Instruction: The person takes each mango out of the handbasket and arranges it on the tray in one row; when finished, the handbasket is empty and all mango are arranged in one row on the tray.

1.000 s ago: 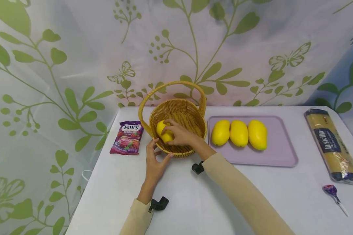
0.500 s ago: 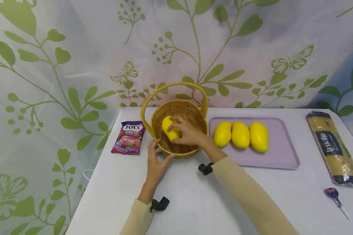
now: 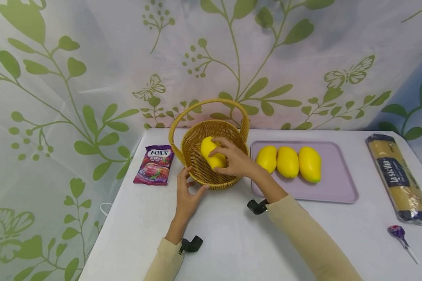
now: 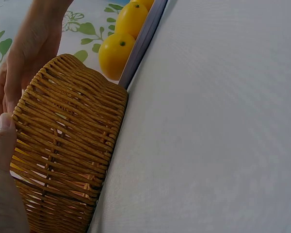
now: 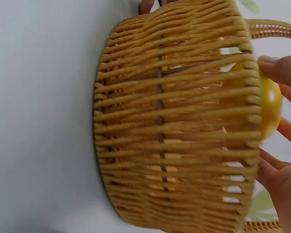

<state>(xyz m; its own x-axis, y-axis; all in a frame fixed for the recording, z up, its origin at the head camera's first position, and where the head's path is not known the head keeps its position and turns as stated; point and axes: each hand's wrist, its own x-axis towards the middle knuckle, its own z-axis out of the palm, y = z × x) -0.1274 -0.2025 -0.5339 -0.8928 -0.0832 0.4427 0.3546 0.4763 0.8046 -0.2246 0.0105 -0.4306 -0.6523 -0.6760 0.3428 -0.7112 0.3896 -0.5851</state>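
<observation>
A yellow mango is inside the round wicker basket, between the thumb and fingers of my right hand. The right wrist view shows this mango just over the basket's rim, partly hidden by the woven wall. My left hand holds the basket at its front left, its thumb on the rim in the left wrist view. To the right of the basket, several more mangoes lie side by side on a lilac tray.
A purple bag of Fox's candy lies left of the basket. Over on the right are a pack of La Sicilia pasta and a lollipop. The basket's tall handle arches up near the patterned backdrop.
My right hand has shifted right with the mango, from the basket's left side toward its middle. My left hand has stayed at the basket, and the view has tilted slightly.
</observation>
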